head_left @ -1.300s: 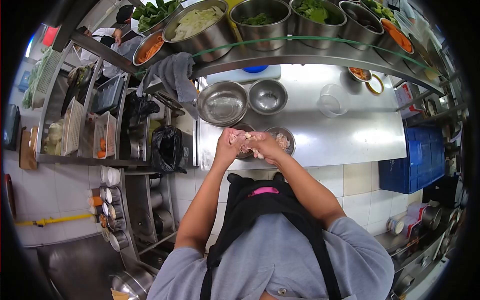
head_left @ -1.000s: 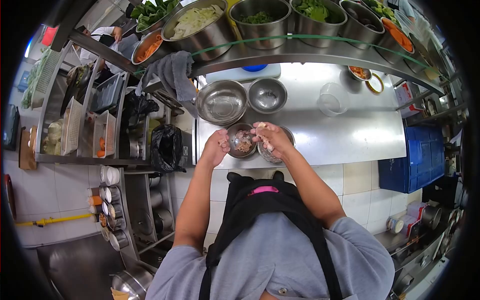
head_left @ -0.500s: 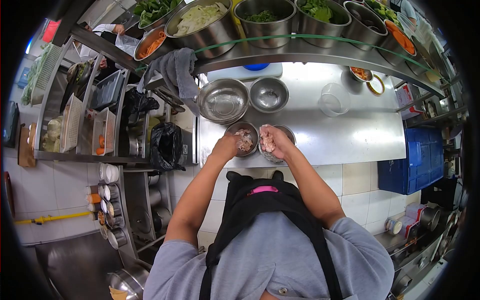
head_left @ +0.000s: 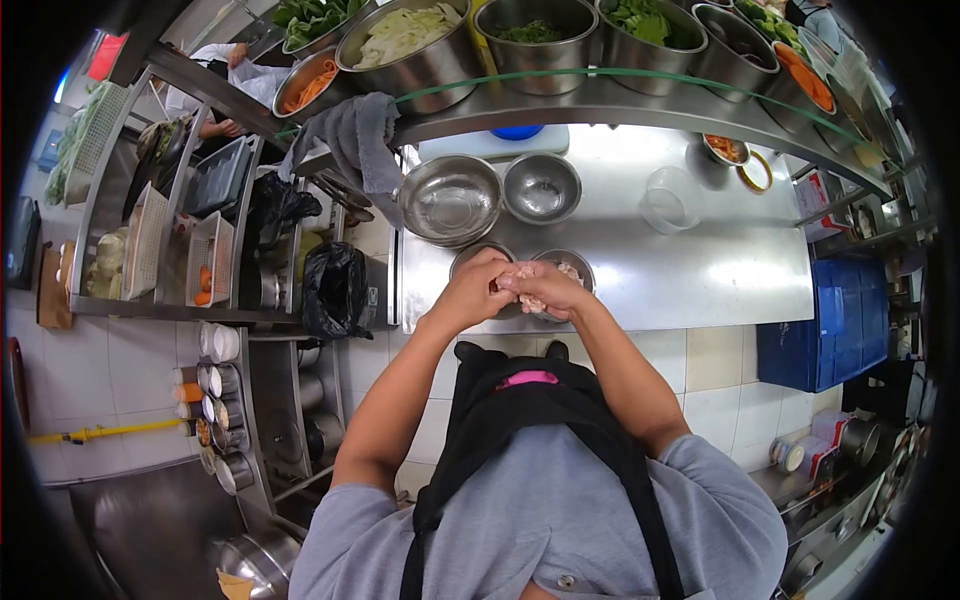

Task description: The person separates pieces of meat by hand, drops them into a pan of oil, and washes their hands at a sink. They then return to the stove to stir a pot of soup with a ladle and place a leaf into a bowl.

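My right hand (head_left: 556,291) is closed around a clump of pale pink raw meat (head_left: 528,298). My left hand (head_left: 474,294) meets it from the left, its fingers curled in against the same meat; how much they hold is hidden. Beneath my left hand is a small steel bowl (head_left: 461,262), mostly covered by it. A second small steel bowl (head_left: 588,268) sits under and behind my right hand, with pale meat pieces showing inside.
Behind the hands stand a wide steel bowl (head_left: 451,200) and a smaller one (head_left: 541,188) on the steel table (head_left: 640,285). A clear tub (head_left: 670,200) is to the right. Vegetable containers line the shelf (head_left: 590,85) above. Another person's sleeve (head_left: 215,55) shows at the far left.
My left hand has come up out of the left bowl and moved right to the meat in my right hand. The two hands now touch.
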A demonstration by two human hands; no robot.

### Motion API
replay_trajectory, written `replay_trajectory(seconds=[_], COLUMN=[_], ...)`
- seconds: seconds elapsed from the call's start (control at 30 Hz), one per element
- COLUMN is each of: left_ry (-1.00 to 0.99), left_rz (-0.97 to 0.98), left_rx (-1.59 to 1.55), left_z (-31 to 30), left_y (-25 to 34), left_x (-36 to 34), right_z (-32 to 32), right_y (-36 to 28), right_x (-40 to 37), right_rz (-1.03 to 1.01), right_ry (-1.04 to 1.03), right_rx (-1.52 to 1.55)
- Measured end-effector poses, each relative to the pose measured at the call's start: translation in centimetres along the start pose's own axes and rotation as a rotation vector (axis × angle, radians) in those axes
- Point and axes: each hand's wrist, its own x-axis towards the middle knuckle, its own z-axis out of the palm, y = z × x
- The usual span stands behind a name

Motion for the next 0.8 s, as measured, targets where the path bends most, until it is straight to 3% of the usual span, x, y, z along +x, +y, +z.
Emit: replay_trajectory(seconds=[0.13, 0.23, 0.33, 0.47, 0.53, 0.6, 0.67, 0.8], left_ry=[0.071, 0.132, 0.123, 0.107, 0.124, 0.149, 0.18, 0.013], left_rz=[-0.029, -0.25, -0.3, -0.172, -0.383, -0.399, -0.418, -0.306], left_rx=[0.082, -0.18, -0.419, -0.16, -0.528, -0.561, -0.595, -0.549], left_z=[-0.2, -0.6, 0.1, 0.8, 0.7, 0.3, 0.5, 1.3], left_y=[-1.3, -1.4, -0.8, -0.5, -1.0, -2.0, -2.4, -1.2], left_x=[-0.2, -0.6, -0.9, -0.9, -0.9, -0.8, -1.2, -1.2], right_z=[0.4, 0.6, -0.2, -0.1, 0.0, -0.2, 0.1, 0.9], right_y=[-0.4, -0.9, 0.1, 1.1, 0.6, -0.2, -0.5, 0.0], right_x=[-0.3, -0.8, -0.1, 0.6, 0.2, -0.8, -0.8, -0.1], right_rz=[-0.022, -0.017, -0.032, -0.074, -0.075, -0.052, -0.032, -0.052], right_ry=[0.062, 0.115, 0.176, 0.168, 0.158, 0.065, 0.082, 0.154], right_rx=[0.028, 0.192, 0.139, 0.104, 0.153, 0.431, 0.408, 0.244])
